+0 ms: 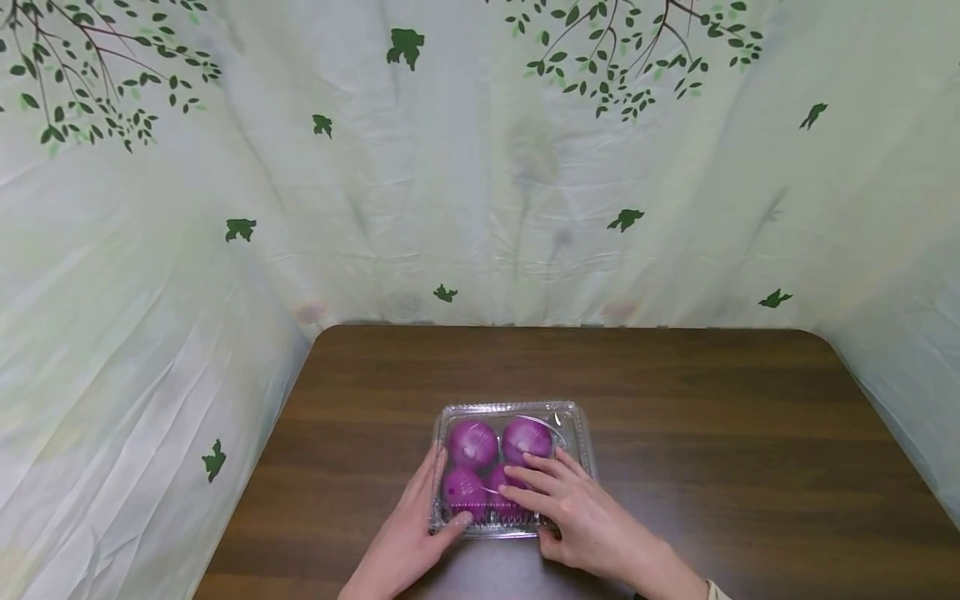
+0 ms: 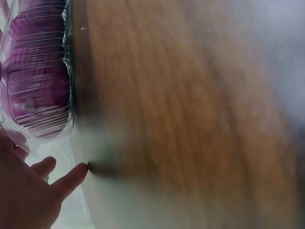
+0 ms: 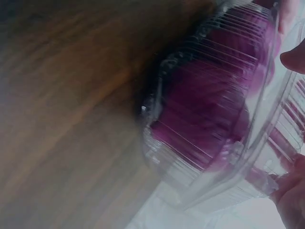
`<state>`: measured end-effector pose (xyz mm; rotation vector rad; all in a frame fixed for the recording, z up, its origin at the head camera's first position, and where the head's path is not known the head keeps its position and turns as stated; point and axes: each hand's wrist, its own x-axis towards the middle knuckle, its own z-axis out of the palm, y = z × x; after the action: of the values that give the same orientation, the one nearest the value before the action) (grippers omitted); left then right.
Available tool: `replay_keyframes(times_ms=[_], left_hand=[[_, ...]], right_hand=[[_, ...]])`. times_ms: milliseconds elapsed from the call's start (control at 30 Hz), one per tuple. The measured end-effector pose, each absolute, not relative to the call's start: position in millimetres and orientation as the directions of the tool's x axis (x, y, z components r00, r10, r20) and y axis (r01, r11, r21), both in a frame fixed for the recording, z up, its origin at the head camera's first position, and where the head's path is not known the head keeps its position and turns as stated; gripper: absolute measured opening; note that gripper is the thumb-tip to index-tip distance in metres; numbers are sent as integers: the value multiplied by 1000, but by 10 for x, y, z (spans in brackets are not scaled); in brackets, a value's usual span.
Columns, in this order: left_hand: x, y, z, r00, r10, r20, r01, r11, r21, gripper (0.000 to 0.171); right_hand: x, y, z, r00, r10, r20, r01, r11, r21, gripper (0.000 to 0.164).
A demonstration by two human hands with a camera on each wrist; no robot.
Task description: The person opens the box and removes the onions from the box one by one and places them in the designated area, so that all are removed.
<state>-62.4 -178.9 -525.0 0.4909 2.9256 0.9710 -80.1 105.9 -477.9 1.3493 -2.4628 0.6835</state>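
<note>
A clear plastic clamshell container [image 1: 587, 437] sits on the dark wooden table [image 1: 712, 433], between both hands, with four purple onions inside in two rows of two. The left hand [image 1: 408, 533] grasps the container's near left corner: its fingers lie along the left wall and its thumb comes over the near edge. The right hand [image 1: 573, 508] holds the container's right part, fingers spread over the lid [image 1: 567, 423] and thumb at the near right corner. Most of the container, including its whole far edge, thus extends beyond the two thumbs.

The container lies lid up, one side facing the person, its edges roughly in line with the table's far edge. Its outline looks somewhat wider from left to right, but the slanted view makes it hard to tell which axis is really longer.

Within the container, the far left onion [image 1: 473, 444] and near left onion [image 1: 463, 490] show clearly; the far right onion [image 1: 527, 435] and near right onion [image 1: 494, 480] are partly behind the right hand's fingers. In the wrist views, the container's ribbed walls show, blurred on the right. A leaf-patterned cloth [image 1: 465, 167] hangs beyond the container.
</note>
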Motion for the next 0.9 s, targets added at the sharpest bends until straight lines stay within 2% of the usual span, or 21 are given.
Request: replay_keyframes(times_ms=[267,367,500,700,800,900], left_hand=[[-640,-1752,-5237,-960,273,66,269,826,495,97],[-642,-1762,-5224,-963,266,49,255,834,489,98],[-650,-1776,-5224,-964,263,46,251,832,496,99],[-671,-1778,-5223,-963,267,43,250,823,510,100],[-674,-1776,-5220,-965,260,43,243,816,525,101],[-678,-1777,-5222,-965,259,31,234,807,543,102]], right_hand=[[-789,1137,-4938,-530,-672,517,-845,472,-252,73],[-770,1176,-5007,-563,-608,560,-818,507,-271,76],[-750,1237,-5080,-644,-513,568,-747,584,-319,82],[-716,1291,-5167,-762,-414,498,-635,630,-447,89],[-702,1294,-5196,-780,-380,497,-610,640,-468,86],[-689,1303,-5213,-765,-353,539,-614,650,-447,79]])
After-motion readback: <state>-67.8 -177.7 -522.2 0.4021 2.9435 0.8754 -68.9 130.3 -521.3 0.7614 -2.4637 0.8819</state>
